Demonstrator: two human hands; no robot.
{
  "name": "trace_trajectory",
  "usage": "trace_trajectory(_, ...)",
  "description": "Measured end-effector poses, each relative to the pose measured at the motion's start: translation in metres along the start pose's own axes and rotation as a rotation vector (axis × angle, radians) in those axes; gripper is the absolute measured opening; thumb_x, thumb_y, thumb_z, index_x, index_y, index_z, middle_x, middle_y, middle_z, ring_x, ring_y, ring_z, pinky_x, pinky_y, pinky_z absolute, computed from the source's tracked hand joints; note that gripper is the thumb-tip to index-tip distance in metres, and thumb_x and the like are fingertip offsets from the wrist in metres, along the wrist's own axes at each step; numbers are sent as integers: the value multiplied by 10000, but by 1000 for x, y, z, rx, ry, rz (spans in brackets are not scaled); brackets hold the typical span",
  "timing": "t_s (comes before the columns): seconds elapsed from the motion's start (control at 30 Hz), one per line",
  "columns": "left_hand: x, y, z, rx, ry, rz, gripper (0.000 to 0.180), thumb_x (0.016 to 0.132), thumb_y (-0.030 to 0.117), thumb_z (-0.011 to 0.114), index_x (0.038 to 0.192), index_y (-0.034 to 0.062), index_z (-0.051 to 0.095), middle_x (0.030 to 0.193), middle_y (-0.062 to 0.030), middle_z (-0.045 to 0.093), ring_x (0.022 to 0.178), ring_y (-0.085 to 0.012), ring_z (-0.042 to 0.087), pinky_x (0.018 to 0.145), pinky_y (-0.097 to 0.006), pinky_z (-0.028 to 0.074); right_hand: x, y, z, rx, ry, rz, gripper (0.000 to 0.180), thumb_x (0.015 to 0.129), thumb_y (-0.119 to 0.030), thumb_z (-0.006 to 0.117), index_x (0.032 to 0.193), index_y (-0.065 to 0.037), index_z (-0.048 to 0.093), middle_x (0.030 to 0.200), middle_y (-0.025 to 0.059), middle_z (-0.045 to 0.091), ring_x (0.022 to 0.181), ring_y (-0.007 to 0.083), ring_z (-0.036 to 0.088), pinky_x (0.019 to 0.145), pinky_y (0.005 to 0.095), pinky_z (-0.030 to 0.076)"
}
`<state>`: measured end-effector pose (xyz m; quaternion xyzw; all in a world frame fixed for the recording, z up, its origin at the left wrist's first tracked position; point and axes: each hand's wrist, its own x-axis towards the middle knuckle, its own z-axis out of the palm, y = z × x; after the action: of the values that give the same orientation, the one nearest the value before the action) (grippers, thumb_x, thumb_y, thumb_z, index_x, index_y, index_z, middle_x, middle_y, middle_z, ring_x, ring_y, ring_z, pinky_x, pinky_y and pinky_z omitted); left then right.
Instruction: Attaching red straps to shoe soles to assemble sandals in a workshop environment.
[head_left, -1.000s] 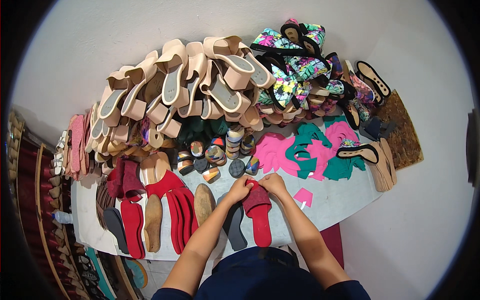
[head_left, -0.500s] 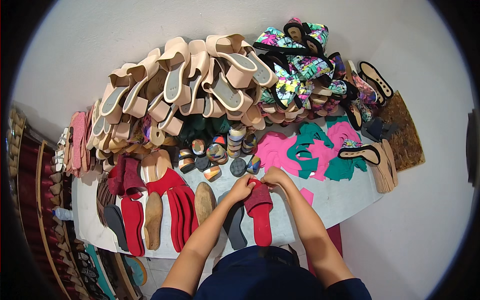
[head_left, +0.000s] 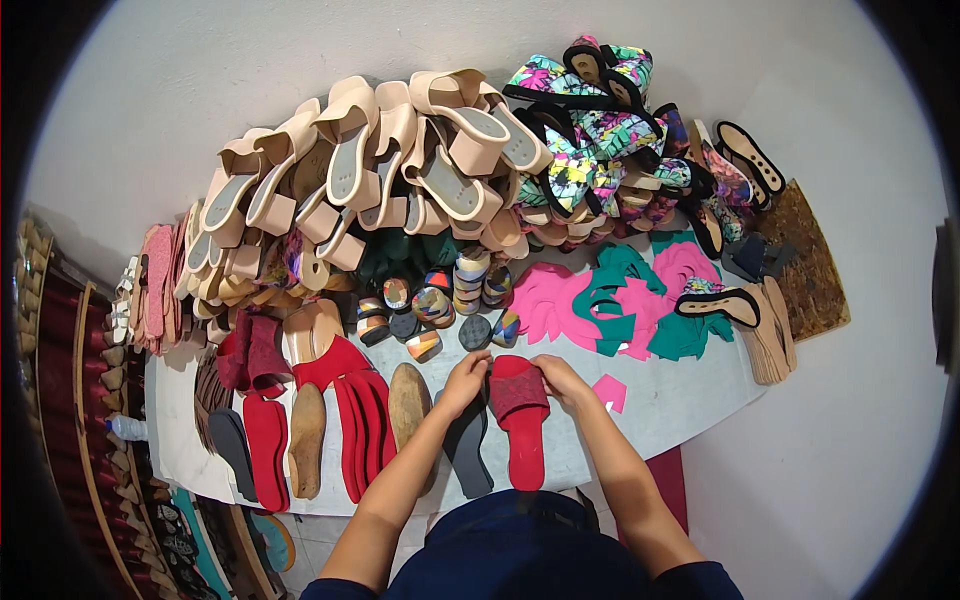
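A red slipper with a wide, textured dark red strap lies upright in front of me, its toe end pointing away. My right hand grips its right edge beside the strap, the thumb near the strap. My left hand is just off the slipper's left edge, its fingers stretched forward and apparently holding nothing. Beneath my left wrist lie dark grey soles. A wooden shoe last stands left of that wrist, next to a row of red soles.
Beige heeled sandals are piled along the wall, with floral sandals to their right. Patterned heel blocks stand in front. Pink cutouts and green cutouts cover the table's right side. Shelves run along the left.
My left hand has come off the slipper's toe end and moved slightly left. The right hand has shifted right and down to the slipper's edge. The slipper has turned slightly more upright.
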<state>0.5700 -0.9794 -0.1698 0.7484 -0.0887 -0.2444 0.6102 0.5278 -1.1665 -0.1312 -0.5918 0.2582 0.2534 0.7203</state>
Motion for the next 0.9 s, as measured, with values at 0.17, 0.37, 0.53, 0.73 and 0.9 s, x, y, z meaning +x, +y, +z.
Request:
trace_trajectory(0.17, -31, 34, 23, -609, -114, -431, 334, 893, 205, 356, 1183, 45, 400, 1109, -62, 495, 969, -140, 483, 843, -251, 353, 5, 19, -13, 153, 74, -159, 243, 819, -162, 411, 914, 8, 557, 780, 54, 573, 705, 118, 536, 631, 232, 427)
trace_trajectory(0.37, -33, 21, 25, -821, -118, -315, 334, 901, 226, 331, 1157, 27, 411, 1098, -70, 499, 992, -166, 485, 858, -298, 370, 15, -12, -15, -309, -22, -299, 199, 778, -135, 527, 882, 25, 582, 802, 48, 586, 729, 114, 536, 658, 247, 427)
trace_trajectory(0.53, -35, 18, 39, -1139, -105, -354, 499, 876, 438, 297, 1159, 43, 410, 1147, -115, 484, 1051, -244, 469, 919, -377, 344, 24, -15, -4, -281, -123, -289, 208, 742, -129, 619, 892, 11, 587, 795, 36, 587, 736, 108, 529, 694, 231, 418)
trace_trajectory(0.73, -36, 31, 42, -1291, -256, -502, 713, 785, 645, 186, 1202, 97, 373, 1149, -119, 473, 1045, -281, 471, 910, -467, 343, 29, -11, 4, -292, -111, -335, 224, 745, -149, 607, 888, 23, 597, 785, 46, 597, 709, 110, 531, 659, 240, 421)
trace_trajectory(0.9, -32, 25, 42, -1324, -312, -478, 728, 774, 657, 183, 1201, 101, 378, 1140, -124, 483, 1033, -292, 481, 885, -479, 363, 28, -15, 9, -313, -122, -304, 232, 743, -142, 618, 905, 23, 599, 819, 33, 599, 750, 101, 532, 692, 228, 420)
